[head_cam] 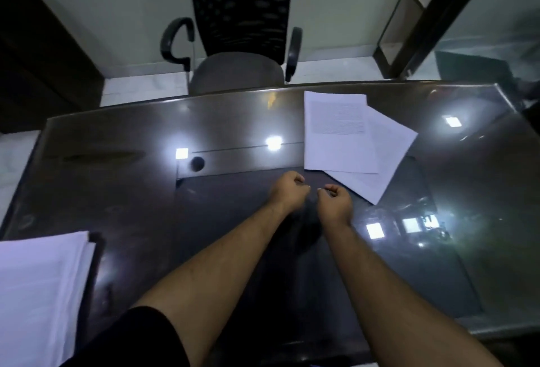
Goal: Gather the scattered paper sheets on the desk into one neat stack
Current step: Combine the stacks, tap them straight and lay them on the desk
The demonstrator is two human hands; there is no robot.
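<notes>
Two white paper sheets lie overlapped at the far right of the dark glass desk [117, 179]: a printed sheet [336, 133] on top, and a second sheet [388, 156] skewed beneath it, sticking out toward the right and front. Another pile of white sheets [38, 293] sits at the near left corner, partly cut off by the frame edge. My left hand [287, 188] and my right hand [334, 200] hover side by side over the desk's middle, just in front of the overlapped sheets. Both have curled fingers and hold nothing.
A black mesh office chair [239, 45] stands behind the desk's far edge. A round black grommet [197, 163] sits in the desk left of centre. A dark shelf unit [409, 16] stands at the back right, a dark cabinet [38, 45] at the back left.
</notes>
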